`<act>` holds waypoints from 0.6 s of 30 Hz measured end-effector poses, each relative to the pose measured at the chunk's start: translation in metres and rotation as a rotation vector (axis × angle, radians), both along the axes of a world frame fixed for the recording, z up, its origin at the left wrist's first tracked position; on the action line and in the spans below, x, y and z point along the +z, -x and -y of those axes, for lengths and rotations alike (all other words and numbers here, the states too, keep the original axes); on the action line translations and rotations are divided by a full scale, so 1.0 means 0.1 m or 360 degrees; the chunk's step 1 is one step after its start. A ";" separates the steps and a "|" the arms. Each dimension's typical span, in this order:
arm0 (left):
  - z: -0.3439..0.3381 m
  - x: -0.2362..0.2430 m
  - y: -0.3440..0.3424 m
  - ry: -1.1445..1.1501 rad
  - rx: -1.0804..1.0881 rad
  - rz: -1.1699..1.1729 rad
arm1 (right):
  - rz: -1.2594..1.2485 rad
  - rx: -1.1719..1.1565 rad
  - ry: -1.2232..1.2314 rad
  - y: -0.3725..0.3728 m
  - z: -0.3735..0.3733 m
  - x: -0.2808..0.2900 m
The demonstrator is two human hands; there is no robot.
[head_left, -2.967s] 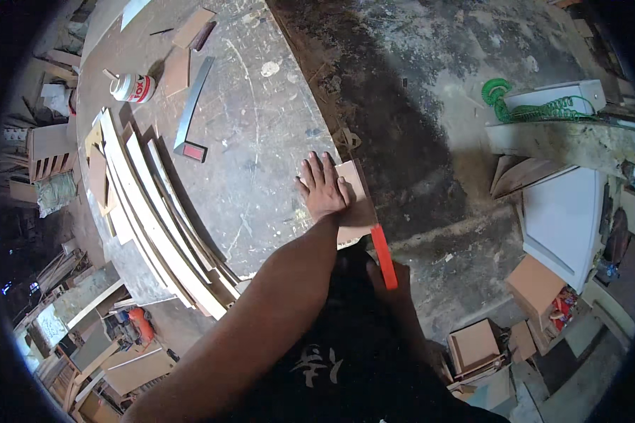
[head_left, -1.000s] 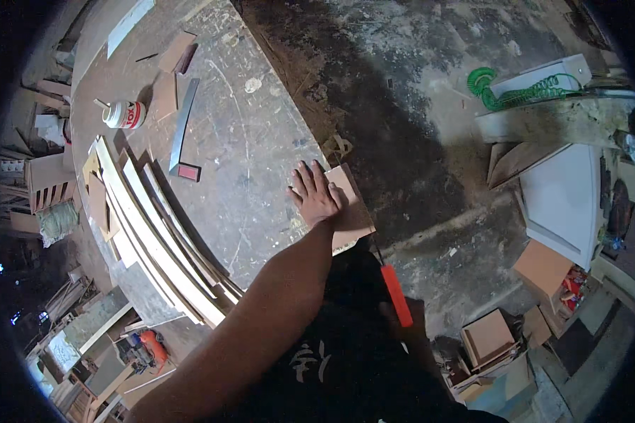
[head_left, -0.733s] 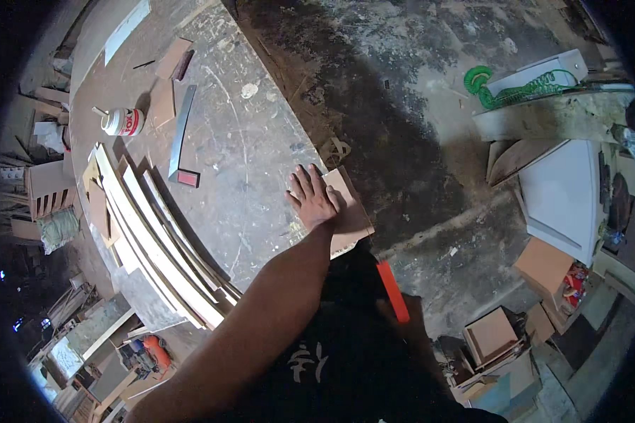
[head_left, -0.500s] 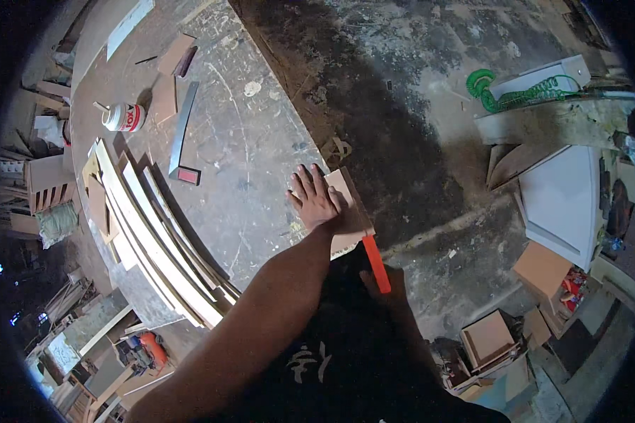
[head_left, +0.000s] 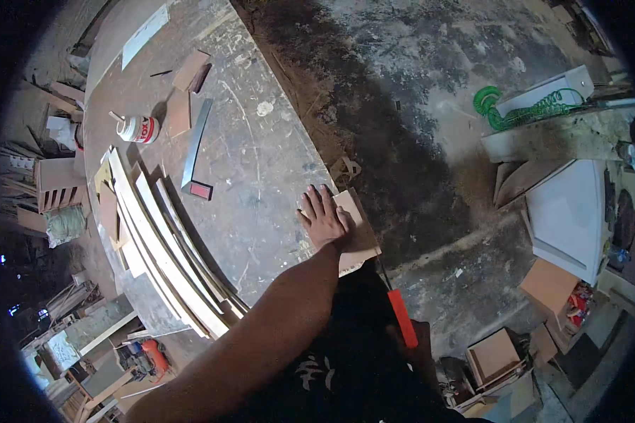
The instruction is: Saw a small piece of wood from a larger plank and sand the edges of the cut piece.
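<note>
My left hand (head_left: 324,220) lies flat with fingers spread on a small brown wooden board (head_left: 360,233) at the table's right-hand edge. The board juts a little past that edge. My right hand (head_left: 420,342), lower and to the right, is closed on a tool with a long orange handle (head_left: 402,317). A thin dark blade (head_left: 383,271) runs from the handle up to the board's near corner. Whether it is a saw or a file I cannot tell. My right fingers are partly hidden behind the handle.
On the table (head_left: 261,155) lie a try square (head_left: 197,151), brown wood offcuts (head_left: 181,113), a white tub (head_left: 137,129) and a stack of curved pale strips (head_left: 159,247). A green coiled hose (head_left: 522,106) and a white panel (head_left: 568,218) are at the right, with boxes (head_left: 497,356) below.
My right hand has drawn the orange-handled tool down and back from the board, baring its thin blade. My left hand stays flat on the board. The whole view has shifted slightly.
</note>
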State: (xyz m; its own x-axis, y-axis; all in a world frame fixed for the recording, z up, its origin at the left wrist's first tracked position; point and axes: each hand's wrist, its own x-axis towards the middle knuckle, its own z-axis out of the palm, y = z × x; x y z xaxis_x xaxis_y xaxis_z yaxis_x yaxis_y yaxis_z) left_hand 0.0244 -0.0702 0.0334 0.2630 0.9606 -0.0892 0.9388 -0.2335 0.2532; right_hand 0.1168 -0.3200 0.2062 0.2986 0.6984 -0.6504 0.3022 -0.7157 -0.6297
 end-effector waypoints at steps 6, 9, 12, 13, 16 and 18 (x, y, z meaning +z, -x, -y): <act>-0.03 -0.03 -0.06 -0.0072 -0.0052 0.0083 | -0.0087 -0.0393 -0.0272 0.03 -0.68 -0.43; -0.01 -0.09 0.02 -0.0057 -0.0015 0.0067 | 0.0104 0.0009 -0.0187 0.02 -0.02 -0.20; -0.02 -0.13 0.04 -0.0100 -0.0003 0.0052 | -0.0104 -0.0211 -0.0366 0.00 -0.06 0.23; -0.03 -0.15 0.06 -0.0139 -0.0002 0.0042 | -0.0108 -0.0208 -0.0367 0.01 -0.23 0.09; 0.07 -0.05 -0.03 -0.0068 -0.0023 0.0063 | -0.0084 -0.0278 -0.0177 0.01 -0.55 -0.31; -0.01 -0.07 0.00 -0.0141 -0.0028 0.0065 | 0.0067 -0.0066 -0.0158 0.03 -0.49 -0.34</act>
State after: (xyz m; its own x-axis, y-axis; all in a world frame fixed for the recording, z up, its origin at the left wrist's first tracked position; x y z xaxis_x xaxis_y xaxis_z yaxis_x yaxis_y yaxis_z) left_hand 0.0248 -0.0695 0.0263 0.2819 0.9594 0.0071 0.9236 -0.2734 0.2686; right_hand 0.1137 -0.2714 0.1717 0.3539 0.7454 -0.5649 0.3013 -0.6627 -0.6856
